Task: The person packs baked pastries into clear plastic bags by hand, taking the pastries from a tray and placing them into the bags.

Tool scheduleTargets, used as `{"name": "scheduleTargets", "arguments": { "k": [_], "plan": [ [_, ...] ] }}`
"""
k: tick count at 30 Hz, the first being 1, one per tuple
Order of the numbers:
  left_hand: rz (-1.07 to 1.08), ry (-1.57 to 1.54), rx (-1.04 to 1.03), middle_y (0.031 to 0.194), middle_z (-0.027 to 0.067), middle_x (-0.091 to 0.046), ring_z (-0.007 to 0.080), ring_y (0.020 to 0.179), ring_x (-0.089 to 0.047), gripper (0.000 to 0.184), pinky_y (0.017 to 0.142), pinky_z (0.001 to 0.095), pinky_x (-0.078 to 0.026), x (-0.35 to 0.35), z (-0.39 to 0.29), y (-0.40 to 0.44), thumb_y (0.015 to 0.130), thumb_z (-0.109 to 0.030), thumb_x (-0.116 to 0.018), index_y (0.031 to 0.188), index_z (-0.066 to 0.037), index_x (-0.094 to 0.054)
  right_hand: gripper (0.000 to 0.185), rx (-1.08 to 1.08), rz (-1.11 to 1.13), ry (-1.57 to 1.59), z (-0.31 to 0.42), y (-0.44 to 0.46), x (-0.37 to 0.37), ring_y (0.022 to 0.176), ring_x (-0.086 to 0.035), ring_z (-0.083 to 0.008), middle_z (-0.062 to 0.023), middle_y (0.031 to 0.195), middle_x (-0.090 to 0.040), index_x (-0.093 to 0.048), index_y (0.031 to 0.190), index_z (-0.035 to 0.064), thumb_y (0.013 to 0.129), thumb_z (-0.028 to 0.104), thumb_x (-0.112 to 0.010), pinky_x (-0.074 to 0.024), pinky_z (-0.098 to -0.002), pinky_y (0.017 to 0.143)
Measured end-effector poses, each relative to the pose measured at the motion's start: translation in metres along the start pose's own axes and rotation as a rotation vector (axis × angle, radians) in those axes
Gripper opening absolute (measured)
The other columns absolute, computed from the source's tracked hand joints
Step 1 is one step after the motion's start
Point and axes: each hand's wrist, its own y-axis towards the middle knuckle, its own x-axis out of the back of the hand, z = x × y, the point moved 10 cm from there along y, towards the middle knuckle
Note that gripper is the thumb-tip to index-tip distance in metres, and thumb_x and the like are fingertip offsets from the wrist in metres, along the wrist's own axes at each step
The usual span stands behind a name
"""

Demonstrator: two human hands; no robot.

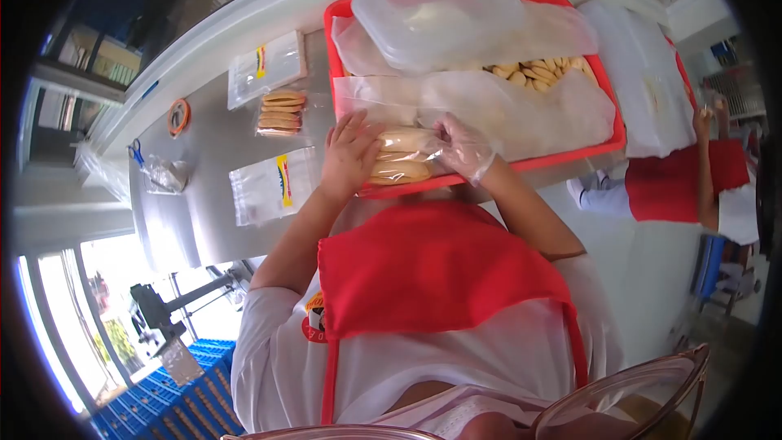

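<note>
A clear plastic bag of biscuits (pixel 401 169) lies between my hands at the near left corner of the red tray (pixel 615 118). Long, pale biscuits are stacked inside it. My left hand (pixel 350 151), bare, grips the bag's left side with its fingers along the plastic. On the other side my right hand (pixel 466 149), in a clear thin glove, has its fingers closed on the bag's right end. Translucent liner sheets (pixel 521 118) cover much of the tray, and loose biscuits (pixel 542 73) show between them.
A translucent plastic tub (pixel 440 12) rests on the tray's far side. Left on the metal table are a filled biscuit pack (pixel 281 112), flat printed bags (pixel 273 187), more bags (pixel 267 69), orange tape (pixel 178 116) and blue-handled scissors (pixel 137 153). A co-worker (pixel 672 183) stands at right.
</note>
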Motion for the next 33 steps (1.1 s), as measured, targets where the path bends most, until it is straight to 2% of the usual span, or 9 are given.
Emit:
{"name": "scheduleTargets", "arguments": {
  "k": [2,5,9,15,18,24,27,30,33],
  "plan": [
    [0.025,0.051,0.016,0.125,0.0099,-0.043,0.0315,0.119,-0.034,0.031,0.095,0.0536,-0.026,-0.001,-0.008,-0.006,0.081,-0.027,-0.052,0.111,-0.020,-0.056,0.032,-0.116,0.063,0.153,0.011,-0.008,-0.005,0.044,-0.044,-0.0101,-0.0052,0.070,-0.047,-0.037,0.090,0.0048,0.080,0.022,-0.061,-0.0386,-0.0268,0.038],
    [0.072,0.120,0.044,0.126,0.0089,-0.042,0.0303,0.120,-0.034,0.034,0.095,0.0548,-0.025,0.001,-0.011,-0.010,0.081,-0.028,-0.053,0.114,-0.021,-0.054,0.032,-0.262,0.051,0.427,-0.009,-0.005,-0.014,0.043,-0.043,-0.0104,-0.0044,0.070,-0.047,-0.035,0.088,0.0062,0.077,0.018,-0.063,-0.0390,-0.0271,0.038],
    [0.161,0.107,0.040,0.122,0.0069,-0.046,0.0265,0.116,-0.040,0.039,0.095,0.0549,-0.025,0.002,-0.016,-0.006,0.079,-0.030,-0.055,0.117,-0.022,-0.051,0.035,0.203,-0.060,0.116,0.015,-0.001,-0.002,0.058,-0.047,-0.0093,-0.0033,0.069,-0.046,-0.035,0.091,0.0069,0.075,0.014,-0.066,-0.0440,-0.0249,0.051],
    [0.295,-0.032,-0.085,0.109,0.0053,-0.054,0.0206,0.099,-0.051,0.047,0.089,0.0435,-0.033,-0.001,-0.026,0.011,0.071,-0.030,-0.065,0.114,-0.018,-0.054,0.047,0.130,-0.094,0.362,-0.005,0.011,-0.009,0.080,-0.048,-0.0112,-0.0063,0.093,-0.047,-0.037,0.104,0.0060,0.072,0.016,-0.070,-0.0455,-0.0276,0.067],
    [0.392,-0.036,-0.101,0.105,0.0030,-0.056,0.0194,0.099,-0.053,0.054,0.091,0.0469,-0.030,-0.007,-0.027,0.015,0.072,-0.038,-0.061,0.122,-0.024,-0.047,0.055,-0.058,0.031,0.414,-0.018,0.013,-0.025,0.089,-0.047,-0.0137,-0.0083,0.104,-0.043,-0.035,0.110,0.0062,0.071,0.017,-0.071,-0.0450,-0.0287,0.073],
    [0.580,-0.165,0.152,0.091,0.0054,-0.061,0.0197,0.093,-0.056,0.060,0.089,0.0380,-0.033,-0.011,0.006,0.026,0.063,-0.039,-0.067,0.116,-0.017,-0.050,0.061,0.063,-0.075,0.612,0.004,0.004,-0.009,0.090,-0.048,-0.0158,-0.0089,0.103,-0.045,-0.033,0.114,0.0031,0.069,0.017,-0.072,-0.0437,-0.0294,0.077],
    [0.710,-0.080,-0.010,0.085,0.0102,-0.060,0.0270,0.082,-0.058,0.060,0.079,0.0346,-0.042,-0.016,-0.010,0.033,0.058,-0.033,-0.072,0.108,-0.008,-0.052,0.063,-0.028,-0.012,0.643,-0.004,0.005,-0.017,0.092,-0.048,-0.0161,-0.0082,0.105,-0.043,-0.031,0.117,0.0043,0.070,0.015,-0.071,-0.0435,-0.0297,0.079],
    [0.904,0.044,0.021,0.092,0.0111,-0.059,0.0270,0.088,-0.056,0.066,0.080,0.0346,-0.042,-0.024,-0.022,0.035,0.056,-0.031,-0.074,0.111,-0.007,-0.046,0.060,0.023,0.058,0.645,0.012,0.005,-0.017,0.095,-0.047,-0.0160,-0.0078,0.107,-0.043,-0.033,0.117,0.0051,0.070,0.014,-0.070,-0.0426,-0.0293,0.081],
    [1.043,-0.295,0.113,0.103,0.0110,-0.054,0.0247,0.098,-0.053,0.076,0.083,0.0342,-0.041,-0.039,-0.022,0.031,0.056,-0.028,-0.074,0.119,-0.006,-0.038,0.059,0.075,0.050,0.669,0.019,0.000,-0.012,0.097,-0.045,-0.0160,-0.0071,0.107,-0.043,-0.035,0.117,0.0061,0.070,0.014,-0.070,-0.0419,-0.0292,0.082]
  ]
}}
